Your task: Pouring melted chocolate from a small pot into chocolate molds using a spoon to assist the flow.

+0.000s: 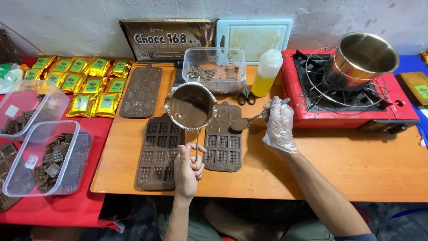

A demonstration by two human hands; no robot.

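My left hand [188, 168] grips the wire handle of a small metal pot [191, 106] of melted chocolate, held above two brown silicone bar moulds. My right hand [279, 125], in a clear plastic glove, holds a metal spoon [249, 120] whose chocolate-coated bowl rests over the top of the right mould [223, 145]. The left mould [158, 154] lies beside it on the wooden table [312, 172]. A third mould [142, 91] lies farther back to the left.
A red portable stove [352, 96] with a steel pot [363, 58] stands at the right. Behind are a clear tub [215, 69], scissors [244, 94], a yellow squeeze bottle [267, 71] and a brown bag [167, 39]. Gold packets [84, 82] and tubs of chocolate pieces [47, 158] lie left.
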